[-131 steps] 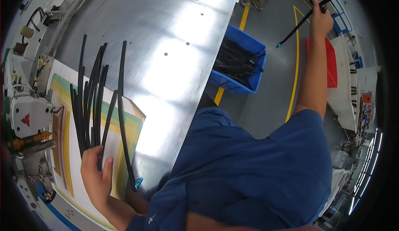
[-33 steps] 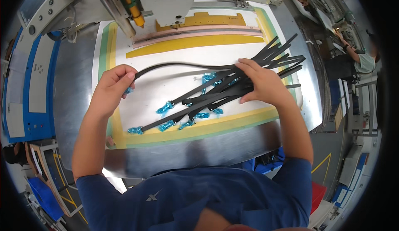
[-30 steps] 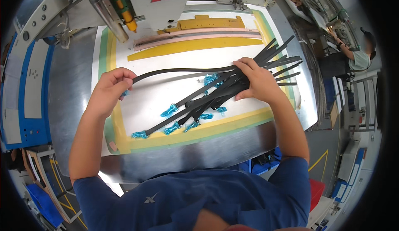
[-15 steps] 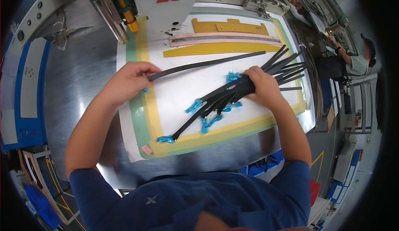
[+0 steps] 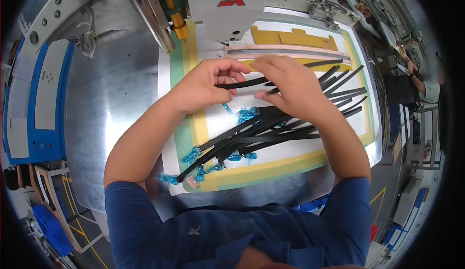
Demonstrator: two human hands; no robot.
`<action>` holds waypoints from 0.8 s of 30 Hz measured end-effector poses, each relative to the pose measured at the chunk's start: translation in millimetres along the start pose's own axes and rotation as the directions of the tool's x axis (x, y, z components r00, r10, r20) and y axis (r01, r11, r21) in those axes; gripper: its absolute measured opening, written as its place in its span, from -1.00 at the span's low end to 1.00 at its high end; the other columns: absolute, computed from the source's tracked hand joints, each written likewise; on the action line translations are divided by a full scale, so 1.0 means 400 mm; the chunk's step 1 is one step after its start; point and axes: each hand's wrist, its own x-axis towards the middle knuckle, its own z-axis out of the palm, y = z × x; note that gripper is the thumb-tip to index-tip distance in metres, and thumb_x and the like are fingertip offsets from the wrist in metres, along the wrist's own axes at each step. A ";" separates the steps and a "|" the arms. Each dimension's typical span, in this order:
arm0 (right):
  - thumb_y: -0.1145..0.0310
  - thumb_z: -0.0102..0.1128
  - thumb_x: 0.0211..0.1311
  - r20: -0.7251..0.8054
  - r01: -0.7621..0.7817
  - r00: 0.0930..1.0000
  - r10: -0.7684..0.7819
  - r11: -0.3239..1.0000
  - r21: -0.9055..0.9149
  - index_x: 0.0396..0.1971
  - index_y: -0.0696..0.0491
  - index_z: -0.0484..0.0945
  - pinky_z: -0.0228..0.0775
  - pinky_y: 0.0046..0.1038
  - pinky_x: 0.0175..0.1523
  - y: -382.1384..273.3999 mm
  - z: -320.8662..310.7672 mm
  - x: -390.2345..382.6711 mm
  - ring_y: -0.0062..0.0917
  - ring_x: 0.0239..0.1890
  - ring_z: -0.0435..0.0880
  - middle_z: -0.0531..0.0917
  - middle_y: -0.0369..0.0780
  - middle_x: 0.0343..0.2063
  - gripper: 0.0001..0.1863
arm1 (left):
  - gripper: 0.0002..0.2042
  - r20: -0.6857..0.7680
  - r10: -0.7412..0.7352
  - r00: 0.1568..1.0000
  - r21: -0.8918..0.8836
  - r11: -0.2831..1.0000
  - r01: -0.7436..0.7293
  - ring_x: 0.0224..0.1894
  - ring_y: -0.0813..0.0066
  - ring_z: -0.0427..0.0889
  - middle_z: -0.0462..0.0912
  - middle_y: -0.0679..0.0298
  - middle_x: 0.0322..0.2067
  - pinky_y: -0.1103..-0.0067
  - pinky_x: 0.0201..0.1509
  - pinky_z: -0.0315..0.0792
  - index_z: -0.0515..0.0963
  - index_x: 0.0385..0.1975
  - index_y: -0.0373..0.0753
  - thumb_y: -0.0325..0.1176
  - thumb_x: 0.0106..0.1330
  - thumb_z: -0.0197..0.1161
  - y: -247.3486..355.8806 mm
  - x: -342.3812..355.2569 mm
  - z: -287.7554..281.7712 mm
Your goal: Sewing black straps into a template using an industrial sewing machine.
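Note:
My left hand (image 5: 208, 85) is closed round one end of a black strap (image 5: 244, 83) above the far part of the white board. The strap runs rightward behind my right hand (image 5: 290, 85), which hovers over it with thumb and fingers apart, slightly blurred. Whether the right fingers touch the strap is hard to tell. Below both hands, a loose bunch of black straps (image 5: 271, 123) lies fanned out on the board. Crinkled blue wrapping (image 5: 168, 178) covers several of their left ends.
The white board (image 5: 232, 172) is edged with yellow and green tape on a metal table (image 5: 111, 138). Behind my hands lie yellow templates (image 5: 295, 39) and a pink-edged strip (image 5: 286, 52). A white machine head (image 5: 227, 12) overhangs the back. Another person (image 5: 428, 90) is at far right.
My right hand has let go of the bunch, which now lies spread on the board, and moved to the single strap. My left hand still holds that strap, nearer the right hand.

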 end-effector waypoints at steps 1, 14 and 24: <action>0.24 0.44 0.16 0.118 0.046 0.992 -0.047 0.999 0.007 -0.12 -0.01 0.73 0.60 -0.24 -0.10 0.018 0.018 0.020 -0.24 -0.10 0.74 0.75 -0.21 -0.16 -0.70 | -0.38 0.005 0.015 1.000 0.019 1.000 -0.015 0.00 0.62 0.57 0.53 0.30 -0.01 0.62 0.11 0.53 0.53 0.23 -0.32 -0.72 0.03 0.23 0.000 0.002 -0.004; 0.27 0.52 0.09 0.068 0.058 0.995 -0.067 0.990 0.127 -0.25 0.04 0.76 0.51 -0.21 -0.19 0.095 0.007 0.137 -0.20 -0.29 0.70 0.68 -0.16 -0.43 -0.75 | -0.76 -0.253 0.072 0.965 0.360 0.933 0.025 -0.30 0.70 0.50 0.68 0.43 -0.28 0.67 -0.16 0.43 0.65 0.01 -0.28 -0.31 0.45 0.30 -0.027 0.020 -0.044; 0.29 0.63 -0.16 -0.254 0.340 0.916 -0.311 0.937 0.076 -0.25 0.07 0.73 0.37 -0.39 -0.44 0.073 0.038 0.126 -0.39 -0.50 0.59 0.58 -0.26 -0.52 -0.60 | -0.76 -0.156 0.012 0.988 -0.058 0.998 -0.021 -0.29 0.57 0.58 0.66 0.29 -0.29 0.58 -0.19 0.45 0.62 -0.09 -0.31 -0.29 0.40 0.26 -0.025 0.011 -0.047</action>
